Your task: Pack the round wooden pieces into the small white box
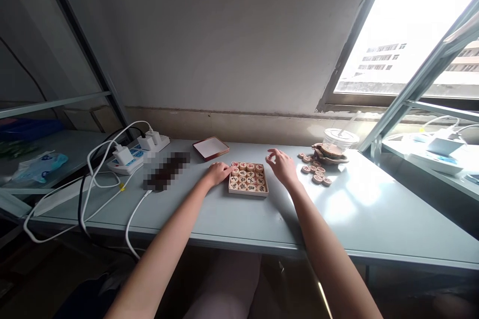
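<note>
On the counter (pixel 232 221), the left hand (pixel 218 174) loosely touches the box (pixel 247 192) of round pieces (pixel 250 180). The right hand (pixel 283 165) pinches one piece (pixel 269 158); moving pieces seems the step, and next needs careful aim.

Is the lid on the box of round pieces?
No, the lid lies apart on the table, beyond and left of the box, whose round pieces show uncovered.

Left hand (pixel 217 174) — at box (pixel 248 193) of discs (pixel 250 180)
</note>
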Available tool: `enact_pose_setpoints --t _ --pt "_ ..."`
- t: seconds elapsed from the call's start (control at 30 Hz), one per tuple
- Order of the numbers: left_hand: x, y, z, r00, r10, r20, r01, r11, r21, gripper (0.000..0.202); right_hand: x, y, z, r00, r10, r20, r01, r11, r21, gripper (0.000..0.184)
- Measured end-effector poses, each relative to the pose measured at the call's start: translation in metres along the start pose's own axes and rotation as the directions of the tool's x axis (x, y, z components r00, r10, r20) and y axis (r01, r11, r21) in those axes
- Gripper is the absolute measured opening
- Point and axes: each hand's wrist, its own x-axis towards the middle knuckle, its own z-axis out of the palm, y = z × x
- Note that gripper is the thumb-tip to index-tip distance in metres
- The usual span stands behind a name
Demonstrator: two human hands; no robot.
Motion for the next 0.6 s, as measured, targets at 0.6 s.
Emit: enact_pose_setpoints --t 0.6 --pt "0.000 0.001 -0.001 1.000 0.022 0.004 -0.022 1.000 -0.021 0.055 -0.011 -0.034 0.021 0.911 -0.386 0.147 0.302 0.865 0.402 0.012"
